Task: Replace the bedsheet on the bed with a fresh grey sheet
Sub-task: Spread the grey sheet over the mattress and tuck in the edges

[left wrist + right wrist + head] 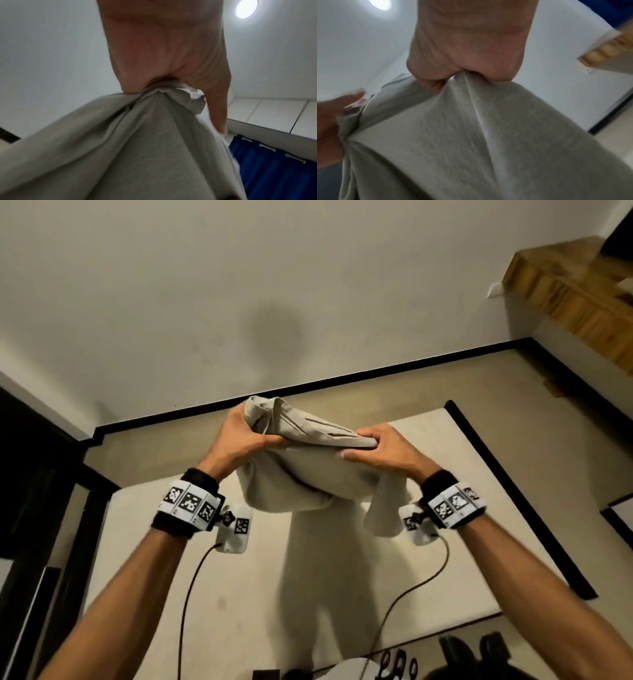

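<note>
Both hands hold the folded grey sheet [301,460] in the air above the bare mattress [144,542]: the left hand [239,436] has a bunched end in its curled grip, and the right hand [380,446] pinches the opposite folded edge. I judge the step is opening the fresh sheet. Next, the hands should move apart and shake it over the bed, whose black frame [507,491] borders the mattress.

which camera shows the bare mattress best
The head view: the mattress lies uncovered below the folded grey sheet held by the left hand and right hand. Both wrist views show only sheet, hand and walls.
</note>
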### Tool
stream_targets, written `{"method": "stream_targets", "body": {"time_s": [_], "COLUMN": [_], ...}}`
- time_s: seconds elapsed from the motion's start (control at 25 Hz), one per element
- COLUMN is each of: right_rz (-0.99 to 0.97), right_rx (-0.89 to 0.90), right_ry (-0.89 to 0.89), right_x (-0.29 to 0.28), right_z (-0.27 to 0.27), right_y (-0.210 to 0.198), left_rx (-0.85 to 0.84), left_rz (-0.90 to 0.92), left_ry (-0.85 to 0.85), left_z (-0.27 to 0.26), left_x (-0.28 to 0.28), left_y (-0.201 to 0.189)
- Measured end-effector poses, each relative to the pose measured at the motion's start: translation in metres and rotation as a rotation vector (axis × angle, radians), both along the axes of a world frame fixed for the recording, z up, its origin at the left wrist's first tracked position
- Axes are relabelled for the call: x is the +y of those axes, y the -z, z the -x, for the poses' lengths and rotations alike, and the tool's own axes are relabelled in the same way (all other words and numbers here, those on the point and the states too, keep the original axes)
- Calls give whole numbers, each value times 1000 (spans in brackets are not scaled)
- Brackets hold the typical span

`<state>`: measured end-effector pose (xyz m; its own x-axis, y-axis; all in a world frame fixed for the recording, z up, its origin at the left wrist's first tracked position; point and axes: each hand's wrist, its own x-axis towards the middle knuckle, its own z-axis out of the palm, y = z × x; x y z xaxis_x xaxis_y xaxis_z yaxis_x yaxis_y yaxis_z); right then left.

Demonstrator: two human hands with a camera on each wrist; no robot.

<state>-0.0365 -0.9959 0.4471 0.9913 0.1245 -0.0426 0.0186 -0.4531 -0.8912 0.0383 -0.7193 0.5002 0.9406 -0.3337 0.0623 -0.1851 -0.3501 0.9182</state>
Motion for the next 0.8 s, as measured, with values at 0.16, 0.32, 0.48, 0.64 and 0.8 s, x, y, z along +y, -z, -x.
{"method": "stream_targets", "body": {"time_s": [0.16,0.32,0.48,0.64,0.8], "right_rz": [580,740,591,341,47], "right_rx": [100,211,338,525,631], "right_ry": [-85,276,382,343,552], "right_x": [-37,-67,-84,-82,-77], "right_z": [-12,6,45,82,99], "right_y": [4,59,104,151,174], "left_rx": [-55,111,-44,134,361], "left_rz": [-49,-344,-889,-1119,-986], "left_ry": [6,89,248,168,76], "left_z": [-8,-5,21,36,41], "left_x": [-2,17,20,25,23], "left_y": [2,49,109,164,194]}}
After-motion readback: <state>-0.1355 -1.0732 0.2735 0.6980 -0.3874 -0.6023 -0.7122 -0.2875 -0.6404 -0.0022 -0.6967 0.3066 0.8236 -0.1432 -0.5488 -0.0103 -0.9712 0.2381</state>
